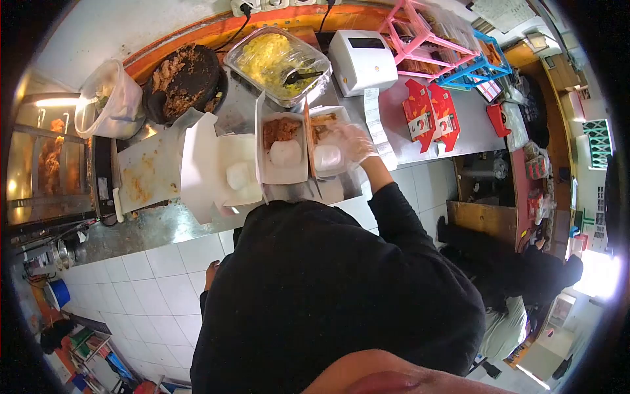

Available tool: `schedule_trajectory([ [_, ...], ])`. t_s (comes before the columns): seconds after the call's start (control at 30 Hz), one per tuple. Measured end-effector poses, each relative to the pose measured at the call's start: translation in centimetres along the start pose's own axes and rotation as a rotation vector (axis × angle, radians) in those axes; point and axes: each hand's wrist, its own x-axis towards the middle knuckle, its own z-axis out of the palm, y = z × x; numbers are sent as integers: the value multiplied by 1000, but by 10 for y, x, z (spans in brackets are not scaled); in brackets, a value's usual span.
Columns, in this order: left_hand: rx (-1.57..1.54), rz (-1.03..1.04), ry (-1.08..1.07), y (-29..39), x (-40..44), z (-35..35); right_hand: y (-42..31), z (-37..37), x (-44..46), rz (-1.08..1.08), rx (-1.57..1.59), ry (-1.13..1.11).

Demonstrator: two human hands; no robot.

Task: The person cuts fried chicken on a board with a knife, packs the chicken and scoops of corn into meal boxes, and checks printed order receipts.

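Note:
My right hand (354,142), in a clear plastic glove, reaches into the right-hand food box (329,172). Its fingers lie over fried food (321,125) and beside a white wrapped portion (327,157); the glove blurs their shape. The middle box (284,176) holds a browned piece of food (280,130) and a second white portion (285,153). To its left, an opened white box (226,148) has another white portion (243,176) inside. My left hand (211,274) hangs low beside my body, away from the counter, mostly hidden by my dark top.
Behind the boxes stand a tray of yellow food (274,56) with a black utensil and a dark stone mortar (186,82). A white receipt printer (363,62) trails paper near red cartons (430,116). Another person (505,266) is at the right. A glass food warmer (49,161) stands left.

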Motion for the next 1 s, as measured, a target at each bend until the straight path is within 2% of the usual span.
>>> schedule_trajectory([
  [0.03,38,-33,-17,2,-2,-1,-2,-8,1,-8,-1,-6],
  [0.1,23,-57,-28,3,-5,1,-11,-24,1,238,-175,-23],
  [0.13,17,-74,-43,-6,-5,1,-26,-31,4,353,-139,-61],
  [0.17,18,-76,-46,-13,-3,3,-28,-27,5,356,-140,-63],
  [0.23,105,-13,34,-44,12,15,-29,-23,12,77,-568,-612],
  [0.27,108,-7,33,-41,14,13,-2,1,11,82,-569,-607],
  [0.33,67,-58,34,-25,13,9,75,68,2,165,-517,-412],
  [0.37,45,-85,36,-16,12,7,62,58,4,163,-518,-408],
  [0.43,-2,-142,48,3,10,0,4,16,13,-42,-467,-428],
  [0.57,2,-139,103,21,0,-1,-27,-12,6,-86,-468,-526],
  [0.63,-78,-123,45,15,-2,5,-31,-9,-4,-12,-109,-477],
  [0.67,-81,-127,47,12,-3,6,-33,-9,-8,-54,-68,-470],
  [0.7,-61,-124,41,2,-3,8,-37,-6,-10,-56,-67,-473],
  [0.77,-22,-114,28,-17,-1,11,-44,0,-11,-38,-315,-417],
  [0.9,2,-145,54,-10,-8,6,-47,4,-15,82,-365,-378],
  [0.97,-14,-191,84,-7,-11,5,-33,14,-23,51,-289,-76],
  [1.0,-30,-176,78,-9,-8,6,-39,9,-23,45,-290,-81],
])
